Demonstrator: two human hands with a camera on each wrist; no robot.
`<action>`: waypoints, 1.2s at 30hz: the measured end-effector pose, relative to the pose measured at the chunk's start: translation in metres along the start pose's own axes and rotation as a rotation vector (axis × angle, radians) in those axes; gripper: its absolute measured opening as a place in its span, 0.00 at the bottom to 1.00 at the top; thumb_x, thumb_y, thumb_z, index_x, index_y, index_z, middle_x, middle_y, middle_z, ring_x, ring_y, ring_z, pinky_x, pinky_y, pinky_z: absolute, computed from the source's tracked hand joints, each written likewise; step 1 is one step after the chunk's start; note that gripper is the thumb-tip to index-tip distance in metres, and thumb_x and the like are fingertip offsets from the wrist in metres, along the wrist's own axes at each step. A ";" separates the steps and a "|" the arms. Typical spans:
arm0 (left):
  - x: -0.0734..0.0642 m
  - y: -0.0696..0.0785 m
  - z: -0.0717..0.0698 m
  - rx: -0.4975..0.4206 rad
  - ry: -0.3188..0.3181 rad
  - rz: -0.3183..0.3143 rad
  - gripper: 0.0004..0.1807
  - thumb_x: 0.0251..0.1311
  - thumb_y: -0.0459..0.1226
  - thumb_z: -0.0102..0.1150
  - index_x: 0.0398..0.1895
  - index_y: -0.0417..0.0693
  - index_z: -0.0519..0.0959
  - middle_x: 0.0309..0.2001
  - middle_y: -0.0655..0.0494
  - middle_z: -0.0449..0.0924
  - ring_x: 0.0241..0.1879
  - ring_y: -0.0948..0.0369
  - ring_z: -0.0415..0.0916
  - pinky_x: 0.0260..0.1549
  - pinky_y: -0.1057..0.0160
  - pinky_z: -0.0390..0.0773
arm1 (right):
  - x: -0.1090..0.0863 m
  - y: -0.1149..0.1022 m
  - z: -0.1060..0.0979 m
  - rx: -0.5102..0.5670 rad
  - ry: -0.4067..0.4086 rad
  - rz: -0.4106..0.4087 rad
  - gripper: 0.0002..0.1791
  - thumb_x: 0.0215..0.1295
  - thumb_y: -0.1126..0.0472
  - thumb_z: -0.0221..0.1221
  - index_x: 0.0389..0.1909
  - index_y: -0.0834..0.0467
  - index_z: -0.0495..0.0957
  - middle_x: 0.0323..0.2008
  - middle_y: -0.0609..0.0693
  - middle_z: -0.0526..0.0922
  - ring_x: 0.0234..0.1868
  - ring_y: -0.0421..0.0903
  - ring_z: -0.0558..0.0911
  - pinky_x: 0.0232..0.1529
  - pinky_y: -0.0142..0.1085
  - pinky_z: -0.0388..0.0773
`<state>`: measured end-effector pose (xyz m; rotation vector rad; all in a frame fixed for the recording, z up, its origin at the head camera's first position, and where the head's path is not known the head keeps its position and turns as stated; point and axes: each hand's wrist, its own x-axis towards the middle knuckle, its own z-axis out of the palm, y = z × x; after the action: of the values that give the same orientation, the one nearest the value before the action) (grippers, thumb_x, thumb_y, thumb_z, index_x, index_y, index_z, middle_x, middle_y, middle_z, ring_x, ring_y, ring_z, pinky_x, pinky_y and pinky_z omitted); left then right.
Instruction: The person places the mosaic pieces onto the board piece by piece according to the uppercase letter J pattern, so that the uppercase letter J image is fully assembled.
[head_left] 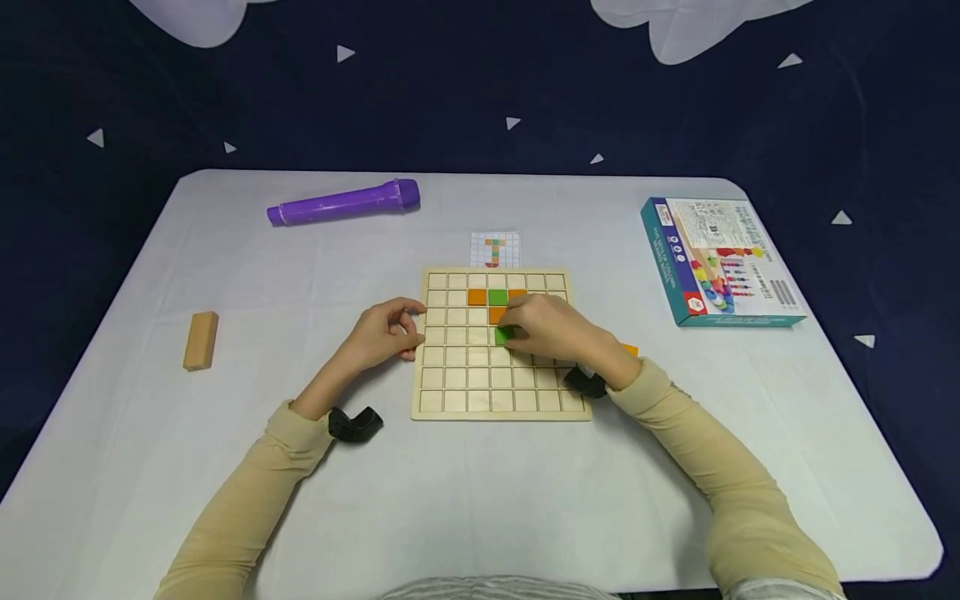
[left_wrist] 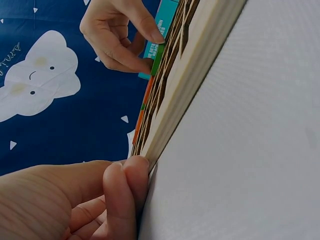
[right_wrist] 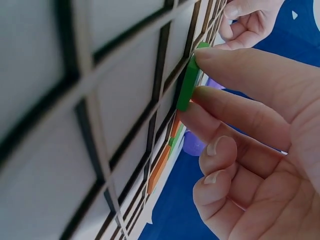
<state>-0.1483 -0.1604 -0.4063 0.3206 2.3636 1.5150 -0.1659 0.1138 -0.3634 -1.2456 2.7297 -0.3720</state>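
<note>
Green tile (head_left: 502, 336): centre of the frame; probably light, stiff, smooth, best taken by its edges.
Right hand (head_left: 555, 327): thumb and fingertips pinching that tile.
Left hand (head_left: 378, 333): curled fingers holding the board (head_left: 455, 402) by its left edge.

There's a white-covered table (head_left: 450, 492) here with rounded corners, and a square, pale wooden grid board (head_left: 453, 379) lies flat on it. Seen from the near side, a small paper card printed with a coloured pattern (head_left: 480, 250) lies just beyond the board. Farther off, beyond and left of it, I see a purple microphone-shaped tube (head_left: 341, 205); well to its left, a light-brown rectangular wooden block (head_left: 200, 341). Just right of the board something orange (head_left: 631, 350) shows, mostly hidden; a flat teal-and-white cardboard box (head_left: 723, 262) lies beyond and well right.
</note>
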 end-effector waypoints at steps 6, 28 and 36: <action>0.000 0.000 0.000 0.001 0.002 -0.005 0.24 0.54 0.28 0.60 0.57 0.35 0.70 0.28 0.49 0.76 0.17 0.67 0.76 0.21 0.68 0.80 | 0.001 -0.002 0.000 -0.014 0.013 -0.019 0.10 0.53 0.60 0.67 0.37 0.58 0.85 0.34 0.49 0.82 0.32 0.41 0.80 0.35 0.33 0.80; 0.000 0.001 0.002 -0.015 -0.004 -0.013 0.25 0.55 0.28 0.59 0.58 0.35 0.69 0.29 0.49 0.74 0.18 0.67 0.76 0.22 0.68 0.81 | 0.000 -0.004 0.000 -0.001 0.036 0.009 0.07 0.57 0.62 0.64 0.37 0.57 0.85 0.34 0.50 0.83 0.34 0.41 0.81 0.35 0.33 0.80; -0.001 0.001 0.001 -0.008 -0.001 -0.018 0.25 0.55 0.28 0.59 0.58 0.35 0.69 0.28 0.50 0.75 0.18 0.66 0.76 0.22 0.67 0.81 | -0.021 0.001 -0.007 -0.030 0.119 -0.001 0.06 0.57 0.63 0.63 0.35 0.58 0.85 0.31 0.50 0.82 0.31 0.41 0.80 0.32 0.33 0.80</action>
<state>-0.1471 -0.1598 -0.4060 0.2976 2.3528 1.5157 -0.1546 0.1312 -0.3570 -1.2709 2.8438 -0.4194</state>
